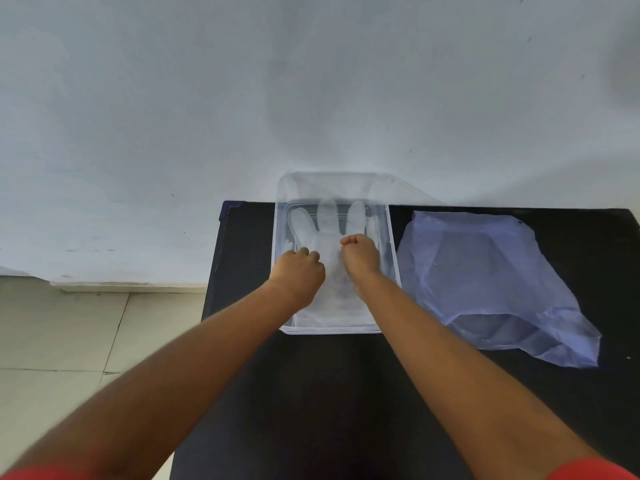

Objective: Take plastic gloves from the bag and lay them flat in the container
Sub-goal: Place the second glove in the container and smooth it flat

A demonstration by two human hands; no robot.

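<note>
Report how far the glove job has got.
Done: at least one clear glove lies spread in the container, fingers pointing away; the count in the stack cannot be told. In hand: the left hand and right hand rest curled on it, apparently flattening it. Left: the bag on the black table seems to hold more gloves.

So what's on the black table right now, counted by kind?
Clear container: 1
Plastic glove visible in it: 1; any beneath cannot be told
Bluish plastic bag: 1
Hands in the container: 2, left hand and right hand
Total: 5
</note>
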